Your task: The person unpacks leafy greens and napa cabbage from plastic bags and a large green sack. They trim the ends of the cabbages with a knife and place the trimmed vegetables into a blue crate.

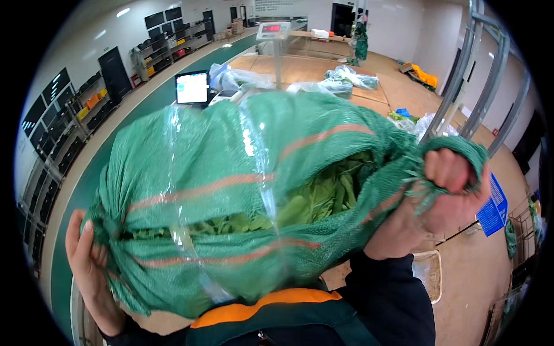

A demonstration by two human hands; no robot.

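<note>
A large green woven mesh sack [207, 142] with orange stripes fills the middle of the view, held up close to my chest. Clear tape runs around it in two bands. Through a long gap in its side, leafy green vegetables [320, 199] show. My left hand [86, 251] grips the gathered left end of the sack. At the right, my right hand [450, 186] is closed on the twisted end, with a loop of the mesh around the fingers; it is slightly blurred.
Behind the sack stand a scale display on a post [273, 31] and a lit screen [192, 88]. Bagged vegetables [350, 78] lie on a wooden surface [311, 65]. Metal posts [484, 86] rise at the right, with a blue sign [493, 207] and a basket [436, 277] below. Shelving lines the left wall.
</note>
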